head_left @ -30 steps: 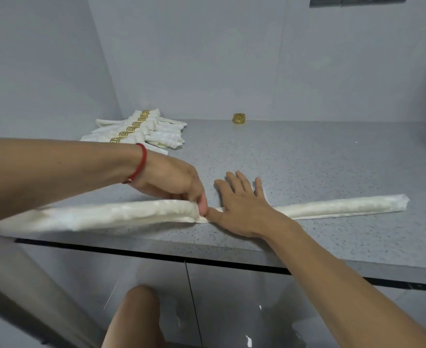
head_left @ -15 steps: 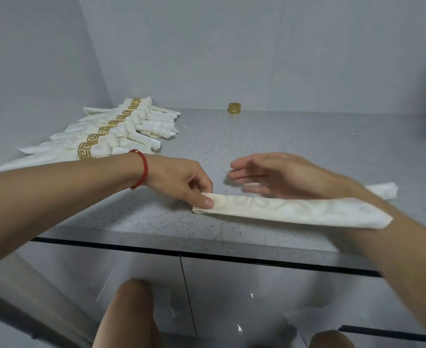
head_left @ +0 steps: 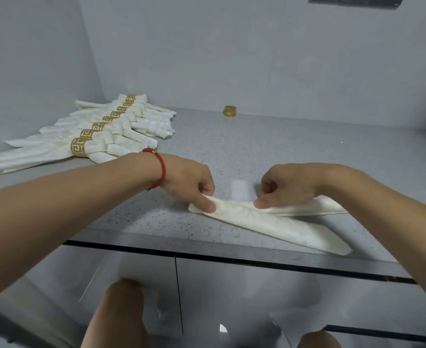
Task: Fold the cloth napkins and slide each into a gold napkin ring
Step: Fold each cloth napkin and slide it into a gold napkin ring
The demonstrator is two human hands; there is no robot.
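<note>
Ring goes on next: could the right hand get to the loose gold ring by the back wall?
Probably yes: bare counter lies between the right hand and the loose ring, but that hand pinches the napkin.

Grey speckled countertop (head_left: 294,146) in a corner of plain pale walls (head_left: 206,46), glossy cabinet doors (head_left: 232,297) below.

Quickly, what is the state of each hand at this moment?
Left hand: pinches the folded end of the napkin.
Right hand: fingers curled, pinches the same napkin further along.
</note>
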